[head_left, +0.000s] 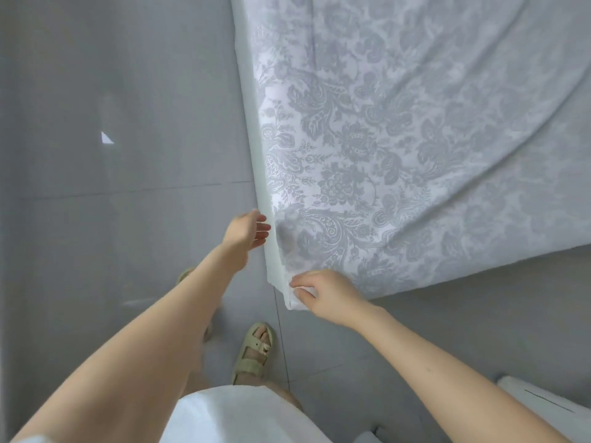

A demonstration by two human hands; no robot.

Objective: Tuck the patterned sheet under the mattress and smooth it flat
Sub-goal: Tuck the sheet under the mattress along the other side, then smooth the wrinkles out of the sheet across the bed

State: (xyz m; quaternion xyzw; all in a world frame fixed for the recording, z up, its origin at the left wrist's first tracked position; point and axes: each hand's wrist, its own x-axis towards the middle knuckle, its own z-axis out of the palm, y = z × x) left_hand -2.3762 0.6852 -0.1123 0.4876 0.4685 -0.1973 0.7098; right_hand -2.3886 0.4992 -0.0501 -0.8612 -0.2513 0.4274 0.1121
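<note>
Right grip (323, 292): you pinch the patterned sheet (383, 155) by its corner, 6 o'clock. Left grip (248, 233): fingers straight, empty, beside its hanging edge, 10 o'clock from your right.

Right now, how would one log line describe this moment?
step: corner tuck | left hand: open, at mattress side | right hand: pinching patterned sheet corner | sheet: wrinkled, not yet smooth

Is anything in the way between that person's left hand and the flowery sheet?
Nothing visible is. The left hand is open right beside the patterned sheet where it drapes down at the side; whether the fingertips touch it I cannot tell. The right hand pinches the sheet's corner.
</note>
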